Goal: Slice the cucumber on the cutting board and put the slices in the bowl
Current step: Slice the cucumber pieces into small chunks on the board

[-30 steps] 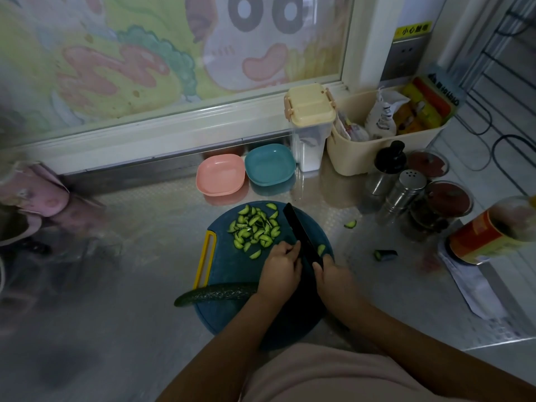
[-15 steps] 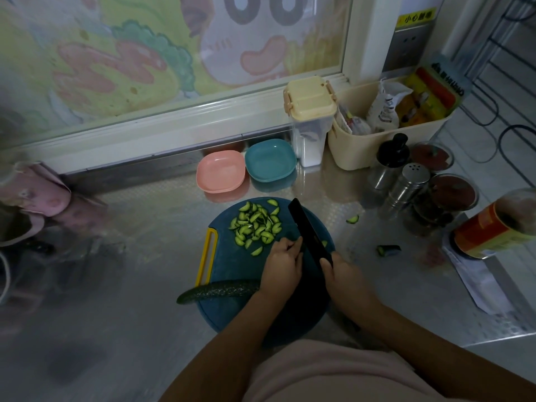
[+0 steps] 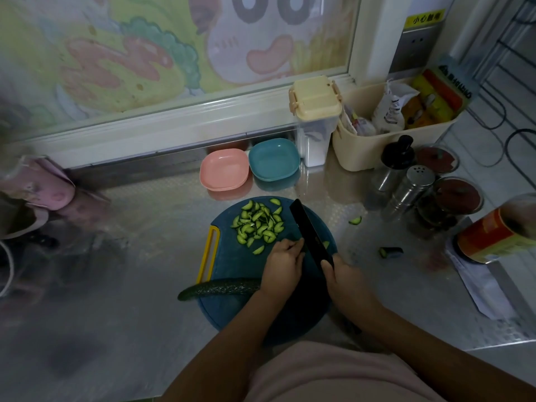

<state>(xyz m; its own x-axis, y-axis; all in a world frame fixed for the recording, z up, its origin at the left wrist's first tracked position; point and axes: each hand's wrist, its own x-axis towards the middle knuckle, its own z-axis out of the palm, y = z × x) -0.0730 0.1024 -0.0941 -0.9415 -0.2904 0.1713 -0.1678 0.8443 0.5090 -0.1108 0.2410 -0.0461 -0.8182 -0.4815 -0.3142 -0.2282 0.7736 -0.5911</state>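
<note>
On the near-left edge of the round cutting board (image 3: 232,265), the uncut length of cucumber (image 3: 220,288) lies crosswise. Its left end overhangs the board onto the steel counter (image 3: 145,227); its right end runs under the left wrist. A loose pile of half-moon slices (image 3: 258,224) occupies the far part of the board, beside the yellow handle strip.

The left hand (image 3: 282,265) rests on the board centre, fingers curled and held close together, tips down against the left face of the blade. Whether a piece is pinched beneath them cannot be told: the hand covers that area. The right hand (image 3: 345,282) grips the black knife (image 3: 307,227), fingers wrapped around the handle, which is hidden in the fist. The blade points away from the person, angled slightly left, its tip near the far rim of the board. One green piece (image 3: 326,244) lies just right of the blade.

Beyond the board, against the window sill, a pink bowl (image 3: 224,169) and a blue bowl (image 3: 274,159) stand side by side, touching, and hold no slices. On the counter to the right lie one stray slice (image 3: 355,220) and a cut end piece (image 3: 390,252). Farther right stand a lidded container (image 3: 314,111), a beige basket (image 3: 362,152), a metal shaker (image 3: 412,187), jars (image 3: 455,198) and an orange can (image 3: 493,236).
</note>
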